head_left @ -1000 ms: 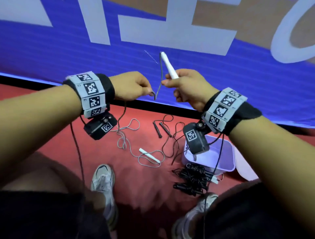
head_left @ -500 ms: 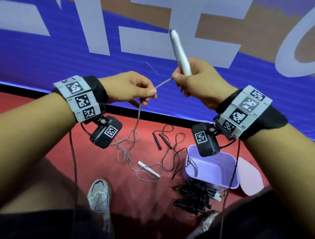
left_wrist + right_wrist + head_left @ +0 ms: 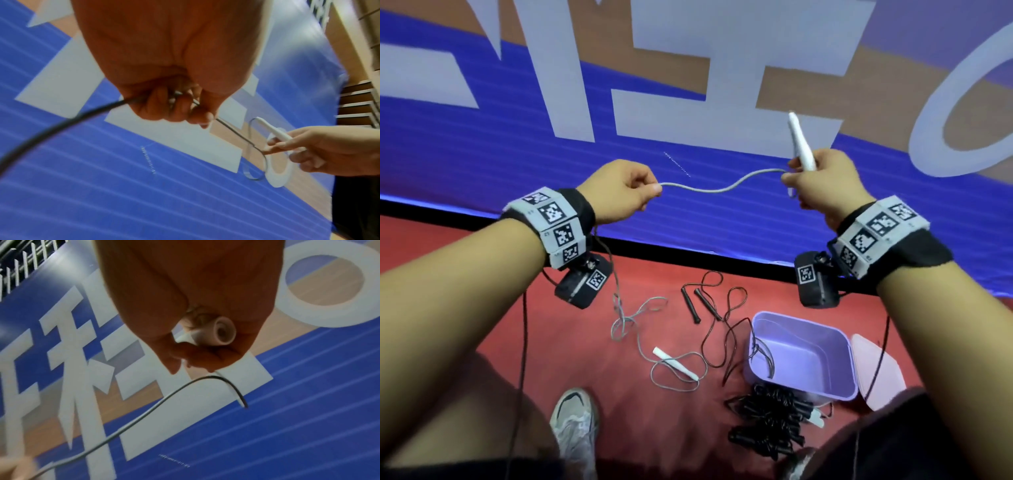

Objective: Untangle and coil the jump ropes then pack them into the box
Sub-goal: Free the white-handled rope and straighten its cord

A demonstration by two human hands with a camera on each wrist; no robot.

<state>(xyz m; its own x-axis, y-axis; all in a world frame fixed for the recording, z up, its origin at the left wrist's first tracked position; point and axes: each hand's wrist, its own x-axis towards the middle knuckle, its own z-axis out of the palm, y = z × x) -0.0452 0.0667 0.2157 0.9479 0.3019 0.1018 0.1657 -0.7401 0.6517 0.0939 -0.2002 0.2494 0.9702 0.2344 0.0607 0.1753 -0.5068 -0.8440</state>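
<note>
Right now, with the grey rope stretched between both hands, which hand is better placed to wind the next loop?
Left, probably. The left hand pinches only the grey rope, whose slack trails to the floor beneath it. The right hand already grips the white handle with a loop, so it serves as the anchor.

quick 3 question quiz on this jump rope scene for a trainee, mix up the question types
1. True or false: the purple box already holds the black coiled bundle.
2. Which hand holds the white handle?
A. left hand
B. right hand
C. neither
3. Fill in: the left hand pinches the grey ____.

Key:
1. False; the bundle lies on the red floor, in front of the box.
2. B
3. rope
</note>
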